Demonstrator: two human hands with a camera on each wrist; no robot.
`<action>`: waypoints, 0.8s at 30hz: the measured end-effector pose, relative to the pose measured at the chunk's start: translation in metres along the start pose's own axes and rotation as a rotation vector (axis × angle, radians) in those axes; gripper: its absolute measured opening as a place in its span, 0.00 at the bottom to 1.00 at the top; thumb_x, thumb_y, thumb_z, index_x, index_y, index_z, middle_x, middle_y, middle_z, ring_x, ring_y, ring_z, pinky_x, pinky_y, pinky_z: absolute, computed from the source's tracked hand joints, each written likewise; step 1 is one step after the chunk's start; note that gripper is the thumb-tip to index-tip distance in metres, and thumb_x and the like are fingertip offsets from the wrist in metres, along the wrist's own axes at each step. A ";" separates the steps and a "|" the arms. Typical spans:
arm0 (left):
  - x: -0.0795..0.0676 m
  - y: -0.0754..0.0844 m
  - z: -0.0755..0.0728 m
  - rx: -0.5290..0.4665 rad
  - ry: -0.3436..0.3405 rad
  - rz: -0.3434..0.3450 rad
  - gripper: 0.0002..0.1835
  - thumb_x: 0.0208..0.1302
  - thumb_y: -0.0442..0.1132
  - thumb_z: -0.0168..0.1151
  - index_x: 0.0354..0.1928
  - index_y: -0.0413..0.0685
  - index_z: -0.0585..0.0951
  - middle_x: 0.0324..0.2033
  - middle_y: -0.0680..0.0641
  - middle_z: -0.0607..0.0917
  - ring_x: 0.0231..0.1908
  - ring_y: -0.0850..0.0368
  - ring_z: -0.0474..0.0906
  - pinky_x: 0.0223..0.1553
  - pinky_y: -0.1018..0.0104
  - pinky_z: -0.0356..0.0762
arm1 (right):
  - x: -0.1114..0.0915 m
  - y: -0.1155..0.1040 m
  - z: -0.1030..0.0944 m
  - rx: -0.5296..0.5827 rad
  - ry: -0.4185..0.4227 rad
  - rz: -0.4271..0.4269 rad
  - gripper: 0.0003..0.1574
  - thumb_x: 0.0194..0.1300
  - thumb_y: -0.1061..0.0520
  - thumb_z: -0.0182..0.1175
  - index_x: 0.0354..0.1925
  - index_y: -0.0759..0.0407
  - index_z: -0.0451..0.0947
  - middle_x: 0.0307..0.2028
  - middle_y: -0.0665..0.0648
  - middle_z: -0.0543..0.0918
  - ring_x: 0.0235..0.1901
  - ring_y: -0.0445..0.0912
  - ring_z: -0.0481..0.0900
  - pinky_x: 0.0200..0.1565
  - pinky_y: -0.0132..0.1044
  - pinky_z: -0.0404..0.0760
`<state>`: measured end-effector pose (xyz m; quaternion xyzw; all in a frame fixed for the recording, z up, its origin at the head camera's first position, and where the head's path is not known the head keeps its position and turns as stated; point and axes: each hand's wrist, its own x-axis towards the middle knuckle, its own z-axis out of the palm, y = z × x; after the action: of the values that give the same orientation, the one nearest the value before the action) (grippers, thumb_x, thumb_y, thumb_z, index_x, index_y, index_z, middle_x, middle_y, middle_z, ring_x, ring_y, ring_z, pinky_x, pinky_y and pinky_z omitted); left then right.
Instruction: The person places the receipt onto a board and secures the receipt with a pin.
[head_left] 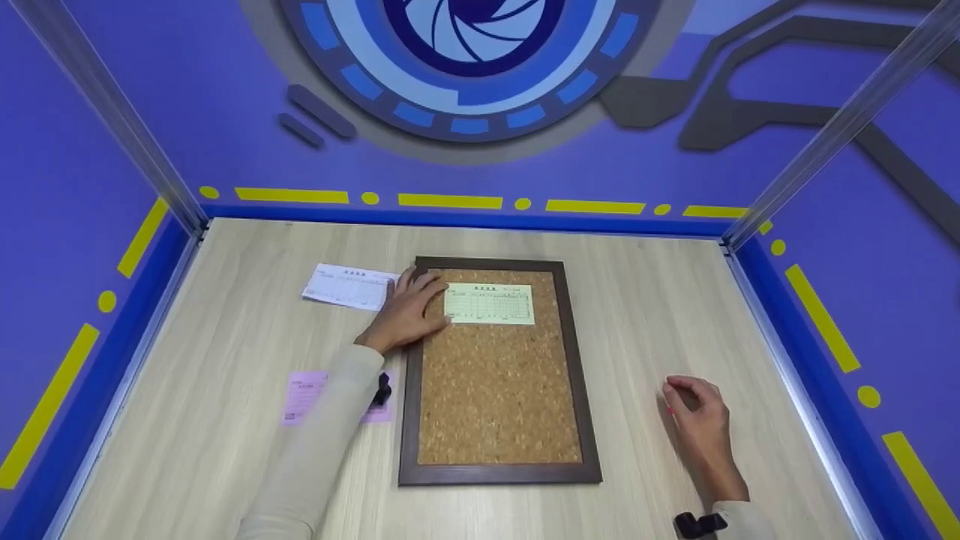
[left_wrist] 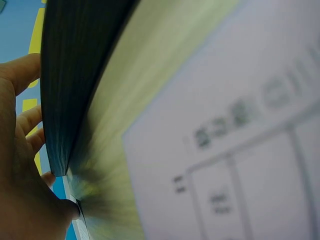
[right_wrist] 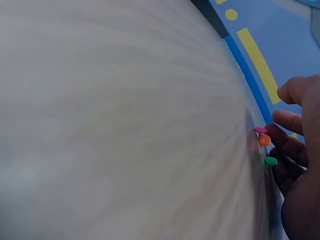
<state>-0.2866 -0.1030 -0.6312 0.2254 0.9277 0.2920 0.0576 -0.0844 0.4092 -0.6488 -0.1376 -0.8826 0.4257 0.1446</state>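
Observation:
My left hand rests over the left side of a cork board with a dark wooden frame. Its fingertips and thumb touch the left edge of a pale yellow printed slip lying on the upper cork. In the left wrist view the fingers reach over the frame. Well right of the board, my right hand is low at the table, fingers bent. Pink, orange and green push pins appear close by its fingertips; whether it pinches one cannot be told.
A white printed slip lies left of the board, partly behind the left hand. Under the left forearm is a pink slip. Blue walls with yellow markings enclose the back and sides of the wooden table.

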 end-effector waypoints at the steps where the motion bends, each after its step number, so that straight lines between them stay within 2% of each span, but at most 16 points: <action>1: 0.000 0.000 0.000 -0.002 0.001 0.002 0.42 0.71 0.58 0.69 0.83 0.53 0.71 0.85 0.46 0.63 0.87 0.33 0.40 0.79 0.21 0.35 | 0.000 0.001 0.000 -0.008 0.000 -0.006 0.15 0.80 0.56 0.67 0.57 0.64 0.87 0.55 0.58 0.84 0.56 0.38 0.76 0.57 0.16 0.70; 6: -0.002 0.001 -0.001 -0.017 0.022 0.032 0.42 0.70 0.57 0.69 0.81 0.49 0.73 0.84 0.44 0.66 0.87 0.32 0.40 0.78 0.20 0.33 | -0.001 0.006 -0.005 -0.018 -0.020 -0.070 0.12 0.77 0.60 0.69 0.55 0.64 0.88 0.55 0.60 0.85 0.57 0.33 0.72 0.60 0.16 0.65; 13: 0.000 -0.001 -0.001 -0.002 0.020 0.058 0.42 0.70 0.55 0.69 0.81 0.47 0.73 0.83 0.42 0.66 0.87 0.35 0.43 0.79 0.22 0.36 | -0.001 0.014 -0.009 -0.008 -0.026 -0.206 0.09 0.70 0.69 0.72 0.49 0.67 0.89 0.52 0.61 0.86 0.57 0.31 0.71 0.62 0.15 0.66; 17: 0.002 -0.001 0.000 0.009 0.004 0.051 0.42 0.70 0.56 0.68 0.82 0.48 0.72 0.84 0.43 0.64 0.87 0.37 0.44 0.80 0.23 0.38 | -0.004 0.017 -0.012 0.009 -0.030 -0.253 0.11 0.67 0.73 0.72 0.47 0.66 0.89 0.51 0.62 0.85 0.58 0.33 0.71 0.63 0.14 0.66; 24: 0.001 -0.002 0.001 -0.004 0.015 0.054 0.42 0.71 0.56 0.68 0.82 0.47 0.72 0.84 0.42 0.65 0.87 0.36 0.45 0.79 0.21 0.38 | -0.008 0.019 -0.016 0.035 -0.051 -0.303 0.15 0.62 0.77 0.72 0.45 0.66 0.89 0.52 0.64 0.84 0.59 0.37 0.70 0.64 0.14 0.65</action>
<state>-0.2880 -0.1038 -0.6330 0.2482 0.9210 0.2971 0.0432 -0.0690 0.4291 -0.6557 0.0107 -0.8891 0.4175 0.1871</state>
